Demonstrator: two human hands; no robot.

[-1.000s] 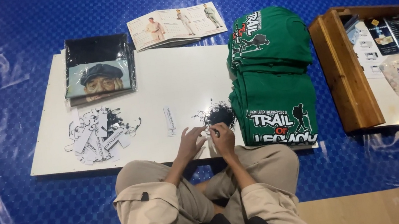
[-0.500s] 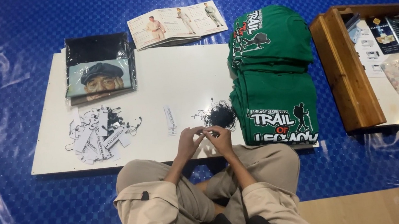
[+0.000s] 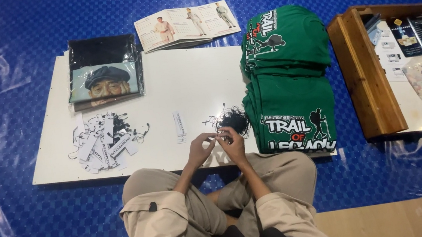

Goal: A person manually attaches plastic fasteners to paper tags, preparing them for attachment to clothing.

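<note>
The person sits cross-legged at the near edge of a white board [image 3: 200, 81] laid on blue sheeting [image 3: 8, 163]. Both hands meet over that edge: the left hand [image 3: 200, 148] and right hand [image 3: 232, 142] have their fingertips pressed together around something too small to make out, perhaps a strand. Just beyond the right hand, on the board, lies a tangle of black strings [image 3: 232, 118]. A single white tag [image 3: 179, 125] lies on the board beyond the left hand; a heap of tags [image 3: 103, 142] sits further left. A wrapped dark shirt [image 3: 104, 73] occupies the board's far left corner, a calendar [image 3: 187, 25] its far edge. Green shirts [image 3: 288, 80] are stacked on its right end, with a wooden tray [image 3: 367, 74] beyond.
</note>
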